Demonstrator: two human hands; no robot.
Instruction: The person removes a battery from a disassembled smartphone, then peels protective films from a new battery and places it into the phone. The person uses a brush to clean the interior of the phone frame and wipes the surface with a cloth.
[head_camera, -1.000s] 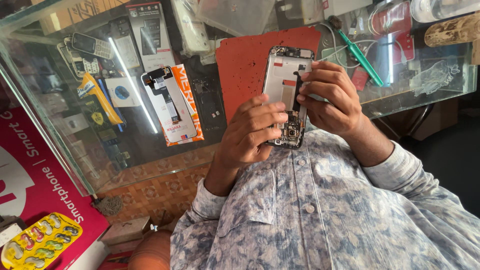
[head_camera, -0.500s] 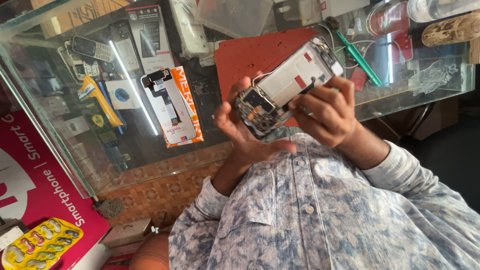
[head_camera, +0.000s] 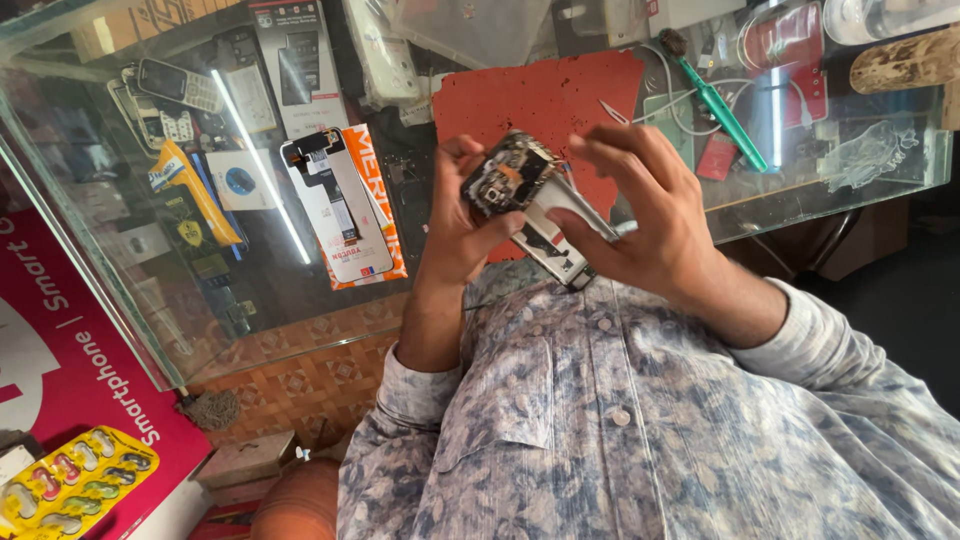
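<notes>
Hands: two, both bare, raised above the chest at frame centre.
Left hand (head_camera: 462, 225): at 9 o'clock of the phone, fingers curled, thumb pressed across the phone's near edge, gripping it.
Right hand (head_camera: 650, 225): at 3 o'clock of the phone, fingers spread and bent over its lower body, holding it from the other side.
Opened smartphone (head_camera: 530, 205): one, back cover off, tilted, dark circuit end at 11 o'clock, pale metal frame end at 5 o'clock; clasped between both hands, touching each.
Red work mat (head_camera: 540, 95): one, flat, rubbery, speckled with small marks, lying at 12 o'clock behind the hands on the counter.
Glass counter (head_camera: 300, 300): one, clear top and front, shiny with light streaks.
Display part in packaging (head_camera: 345, 205): one, flat rectangle on an orange and white card, at 9 o'clock of the left hand, well apart.
Green-handled screwdriver (head_camera: 725, 112): one, slim, at 1 o'clock of the right hand.
Keypad phones (head_camera: 165, 95): about two, small, under the glass at 10 o'clock.
Yellow blister tray (head_camera: 70, 485): one, plastic, with coloured oval pieces, at 8 o'clock.
Shirt (head_camera: 650, 430): patterned blue-grey cloth, buttoned.
</notes>
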